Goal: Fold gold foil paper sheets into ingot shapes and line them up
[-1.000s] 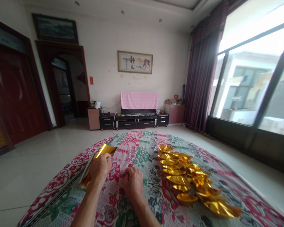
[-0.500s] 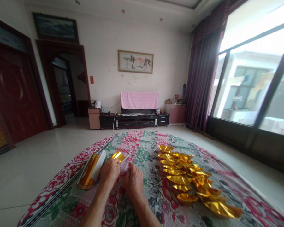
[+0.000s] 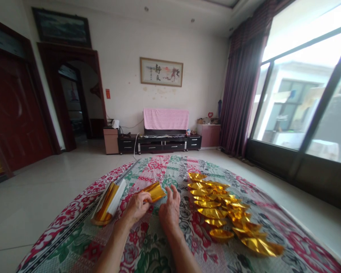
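A curled sheet of gold foil paper (image 3: 156, 192) is pinched by its left end in my left hand (image 3: 138, 206), above the patterned cloth. My right hand (image 3: 170, 210) is just to the right of the sheet, its fingers raised and apart, with nothing in them. A stack of gold foil paper (image 3: 108, 203) with a white underside lies curled on the cloth, left of my left hand. To the right of my hands, several folded gold paper ingots (image 3: 210, 213) lie in slanting rows.
A flowered cloth (image 3: 156, 250) covers the round table. Beyond it stand a low black cabinet (image 3: 156, 146) and a pink cloth (image 3: 166, 119) draped over a screen-like shape. A purple curtain (image 3: 240, 98) hangs beside the window at the right.
The gold sheet has moved right and now shows more of its gold face. My left hand has shifted slightly right; my right hand has moved right and up, with its fingers spread.
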Motion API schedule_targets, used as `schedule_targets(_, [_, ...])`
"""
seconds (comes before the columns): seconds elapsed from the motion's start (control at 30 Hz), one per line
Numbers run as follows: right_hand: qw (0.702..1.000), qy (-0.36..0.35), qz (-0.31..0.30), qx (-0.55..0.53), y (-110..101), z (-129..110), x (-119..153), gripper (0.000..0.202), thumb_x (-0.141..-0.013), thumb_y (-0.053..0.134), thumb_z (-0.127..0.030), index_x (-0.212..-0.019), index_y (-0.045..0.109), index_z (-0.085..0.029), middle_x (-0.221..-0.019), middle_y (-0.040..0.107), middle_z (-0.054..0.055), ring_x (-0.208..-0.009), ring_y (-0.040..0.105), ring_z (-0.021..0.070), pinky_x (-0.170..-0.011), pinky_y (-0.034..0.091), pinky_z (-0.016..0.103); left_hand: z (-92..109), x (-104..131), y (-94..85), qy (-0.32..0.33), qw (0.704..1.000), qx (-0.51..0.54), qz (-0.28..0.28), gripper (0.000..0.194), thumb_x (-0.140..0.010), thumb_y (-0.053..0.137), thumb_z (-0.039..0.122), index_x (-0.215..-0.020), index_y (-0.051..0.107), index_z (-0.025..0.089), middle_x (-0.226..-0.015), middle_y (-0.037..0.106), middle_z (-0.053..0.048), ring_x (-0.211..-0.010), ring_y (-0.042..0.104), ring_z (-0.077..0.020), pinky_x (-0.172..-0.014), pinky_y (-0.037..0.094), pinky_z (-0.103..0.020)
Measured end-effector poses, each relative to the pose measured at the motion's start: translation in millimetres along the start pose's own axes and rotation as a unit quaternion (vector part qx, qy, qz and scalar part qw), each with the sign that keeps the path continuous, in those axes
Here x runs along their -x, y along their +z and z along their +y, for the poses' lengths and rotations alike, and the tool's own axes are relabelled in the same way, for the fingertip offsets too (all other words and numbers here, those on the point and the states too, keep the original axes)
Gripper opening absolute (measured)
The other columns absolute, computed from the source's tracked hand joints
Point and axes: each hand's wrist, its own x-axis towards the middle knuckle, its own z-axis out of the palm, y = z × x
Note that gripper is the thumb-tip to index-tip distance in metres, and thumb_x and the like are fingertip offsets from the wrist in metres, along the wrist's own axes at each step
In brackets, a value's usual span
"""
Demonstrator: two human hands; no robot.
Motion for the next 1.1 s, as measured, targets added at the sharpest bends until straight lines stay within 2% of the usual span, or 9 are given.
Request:
schedule_targets(0.1, [1.000, -0.002, -0.004, 0.013, -2.3, 5.3, -1.9, 0.063, -0.057, 0.036, 0.004, -0.113, 0.056, -0.015, -0.130, 0.042, 0.011, -0.123, 0.034, 0.0247, -0.103, 0.029, 0.042, -2.3, 0.9, -1.6, 0.018, 1.000, 0.018, -0.005, 0.019, -0.066, 0.054, 0.008, -0.071, 0.068, 0.020, -0.100, 0.068, -0.003, -0.095, 0.061, -0.0157, -0.090, 0.042, -0.024])
schedule_targets(0.3, [0.999, -0.019, -0.010, 0.024, -3.3, 8.2, -2.3, 0.053, -0.059, 0.039, 0.002, -0.101, 0.063, -0.019, -0.125, 0.048, 0.009, -0.117, 0.040, 0.0237, -0.099, 0.033, 0.041, -5.7, 2.0, -3.7, 0.006, 0.999, 0.036, -0.018, 0.022, -0.063, 0.052, 0.007, -0.069, 0.068, 0.020, -0.104, 0.067, -0.003, -0.100, 0.060, -0.0154, -0.092, 0.041, -0.023])
schedule_targets(0.43, [0.999, -0.008, -0.038, 0.015, -5.6, 7.7, -1.7, 0.034, -0.063, 0.042, -0.002, -0.081, 0.067, -0.018, -0.111, 0.057, 0.009, -0.108, 0.046, 0.0233, -0.094, 0.037, 0.036, -7.8, 2.3, -2.9, 0.006, 0.998, 0.053, -0.028, 0.022, -0.062, 0.051, 0.007, -0.068, 0.068, 0.019, -0.105, 0.067, -0.004, -0.102, 0.059, -0.0160, -0.089, 0.043, -0.024])
schedule_targets(0.53, [0.998, -0.011, -0.056, 0.017, -8.9, 6.1, -1.5, 0.029, -0.064, 0.043, -0.003, -0.074, 0.066, -0.018, -0.101, 0.060, 0.009, -0.100, 0.051, 0.0227, -0.089, 0.040, 0.033, -9.0, 2.5, -2.4, 0.005, 0.999, 0.049, -0.018, 0.021, -0.061, 0.052, 0.008, -0.069, 0.068, 0.019, -0.104, 0.067, -0.005, -0.102, 0.058, -0.0168, -0.088, 0.043, -0.025])
schedule_targets(0.67, [0.997, -0.028, -0.072, 0.032, -13.2, 3.7, -1.2, 0.030, -0.065, 0.042, -0.002, -0.074, 0.066, -0.018, -0.088, 0.062, 0.008, -0.091, 0.054, 0.0208, -0.083, 0.040, 0.030, -8.8, 3.4, -3.0, -0.009, 1.000, 0.025, -0.001, 0.020, -0.060, 0.053, 0.009, -0.070, 0.067, 0.019, -0.102, 0.066, -0.005, -0.104, 0.056, -0.0175, -0.092, 0.040, -0.026])
schedule_targets(0.9, [0.990, -0.052, -0.110, 0.073, -37.2, 10.9, 0.1, 0.030, -0.067, 0.042, -0.003, -0.080, 0.066, -0.017, -0.085, 0.064, 0.006, -0.085, 0.057, 0.0183, -0.078, 0.040, 0.025, -5.1, 5.4, -4.8, 0.010, 1.000, 0.012, -0.001, 0.020, -0.059, 0.055, 0.011, -0.073, 0.067, 0.020, -0.098, 0.066, -0.003, -0.099, 0.056, -0.0171, -0.092, 0.039, -0.026])
schedule_targets(1.0, [0.986, -0.055, -0.127, 0.089, -53.7, 13.7, 3.0, 0.029, -0.071, 0.043, -0.006, -0.084, 0.066, -0.018, -0.084, 0.066, 0.005, -0.084, 0.059, 0.0180, -0.075, 0.040, 0.024, -4.7, 6.2, -5.3, 0.014, 0.999, 0.033, -0.011, 0.017, -0.060, 0.056, 0.013, -0.073, 0.066, 0.020, -0.094, 0.066, -0.001, -0.093, 0.058, -0.0150, -0.086, 0.041, -0.022])
schedule_targets(1.1, [0.984, -0.056, -0.140, 0.089, -65.7, 15.8, 7.3, 0.029, -0.073, 0.044, -0.008, -0.087, 0.066, -0.019, -0.085, 0.068, 0.004, -0.084, 0.061, 0.0174, -0.074, 0.040, 0.023, -5.4, 7.9, -6.3, -0.015, 0.998, 0.056, -0.039, 0.016, -0.063, 0.055, 0.020, -0.076, 0.065, 0.019, -0.083, 0.067, 0.001, -0.079, 0.060, -0.0136, -0.073, 0.043, -0.021])
